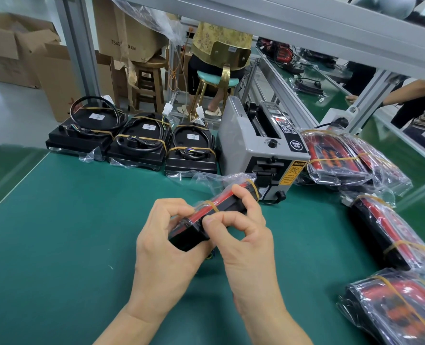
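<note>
A black-and-red unit [221, 201], wrapped in a clear bag [206, 179], is held in both hands just above the green mat [69, 232], near the middle of the bench and in front of the grey dispenser [256, 145]. The near black end of the unit is gripped by the left hand [166, 235], whose fingers are curled over its top edge while the thumb is set against its side. The far part is held by the right hand [248, 242]: two fingers are hooked over the top and the thumb is pressed against the side, close to a yellow band [212, 207] that is looped round the unit. Whether the band itself is pinched cannot be told. Three black units [136, 143] bound with cables are lined up at the rear. More bagged units [390, 235] are laid at the right.
</note>
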Tool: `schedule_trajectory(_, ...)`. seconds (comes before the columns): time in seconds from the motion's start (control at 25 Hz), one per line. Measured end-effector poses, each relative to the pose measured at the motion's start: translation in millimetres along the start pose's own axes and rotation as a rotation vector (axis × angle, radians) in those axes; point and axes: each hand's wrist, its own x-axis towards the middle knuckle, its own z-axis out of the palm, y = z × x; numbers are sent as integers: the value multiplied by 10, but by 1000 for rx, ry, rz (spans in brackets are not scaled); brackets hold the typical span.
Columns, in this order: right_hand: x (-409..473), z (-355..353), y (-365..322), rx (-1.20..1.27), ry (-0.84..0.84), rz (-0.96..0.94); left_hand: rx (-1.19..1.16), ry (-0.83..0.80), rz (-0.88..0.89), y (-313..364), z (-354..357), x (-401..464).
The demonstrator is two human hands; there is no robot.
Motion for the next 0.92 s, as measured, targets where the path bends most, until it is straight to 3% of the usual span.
schedule_trajectory(0.28, -9, 40, 39, -56, 34, -31, -15, 0, 27, -4, -6, 1)
schedule_trajectory(0.48, -31, 73, 95, 22, 168, -60, 26, -6, 36, -16, -10, -7)
schedule_trajectory(0.6, -31, 102, 78, 83, 124, -49, 25, -7, 36, -24, -12, 2)
schedule_trajectory(0.72, -25, 121, 65, -59, 76, -114, 5, -5, 32, -33, -13, 8)
schedule_trajectory(0.92, 31, 35, 89, -50, 103, -103, -1, -17, 46, -38, -14, 8)
